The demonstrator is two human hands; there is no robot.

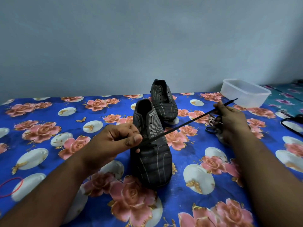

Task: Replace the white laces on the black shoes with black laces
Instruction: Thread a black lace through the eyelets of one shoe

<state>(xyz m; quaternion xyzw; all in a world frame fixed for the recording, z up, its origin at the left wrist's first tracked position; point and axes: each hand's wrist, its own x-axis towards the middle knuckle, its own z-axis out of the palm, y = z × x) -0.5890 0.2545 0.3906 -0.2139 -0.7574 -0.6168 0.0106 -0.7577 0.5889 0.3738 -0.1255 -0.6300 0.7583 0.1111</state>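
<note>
**Black lace stretched over near shoe**

Near shoe point(151, 154) stands centre on floral worktop point(49, 115), 2nd shoe point(164, 100) just behind. Left hand point(113, 141) pinches black lace point(180, 126) over the shoe's lower eyelets; right hand point(232, 118) pinches it near the far tip, lace taut btwn them. Clear plastic tub point(244, 92) at right rear; red rubber band point(11, 187) at left edge.

No readable text anywhere; only a small, illegible mark on the near shoe point(151, 145).
</note>
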